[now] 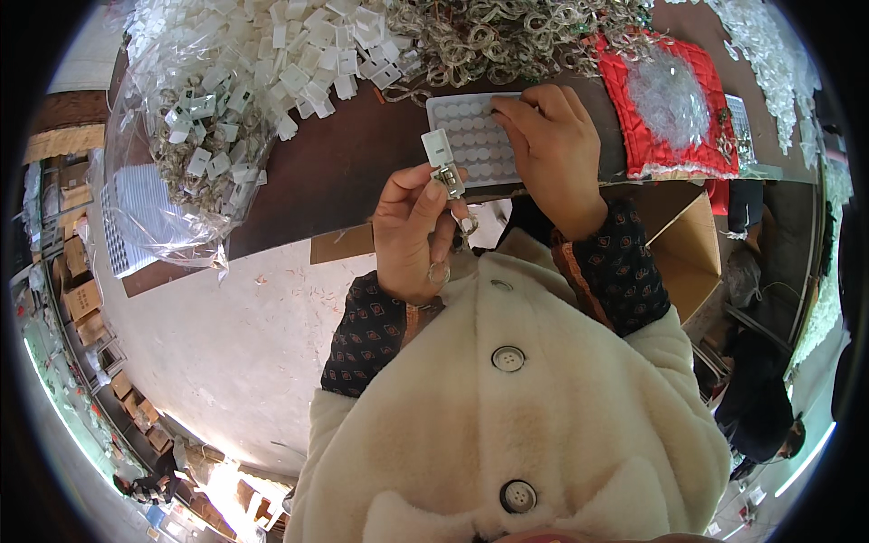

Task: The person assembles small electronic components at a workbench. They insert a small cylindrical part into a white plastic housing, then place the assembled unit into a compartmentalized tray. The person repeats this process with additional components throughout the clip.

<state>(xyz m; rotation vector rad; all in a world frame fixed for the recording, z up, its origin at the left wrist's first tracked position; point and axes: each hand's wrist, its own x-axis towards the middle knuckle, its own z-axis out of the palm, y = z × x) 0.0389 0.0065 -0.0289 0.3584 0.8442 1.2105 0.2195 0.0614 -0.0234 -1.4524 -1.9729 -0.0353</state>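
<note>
My left hand [409, 228] holds up a small white plastic battery case [438, 147] between thumb and fingers. Its lid is swung up, and metal parts show in the lower half. A thin wire [468, 226] hangs from the case past my palm. Beyond it, on the table, lies a pale tray [436, 106] with rows of round whitish discs. Over the tray's right part, my right hand [558, 136] has its thumb and forefinger pressed together near the far edge. What they pinch, if anything, is too small to make out.
White plastic cases [317, 56] are heaped at the back left, beside a clear bag [220, 154] of wired cases. Coiled light strings [507, 36] pile up behind the tray. A red cloth [634, 136] bears clear plastic bits. An open cardboard box [692, 244] stands below the table's right edge.
</note>
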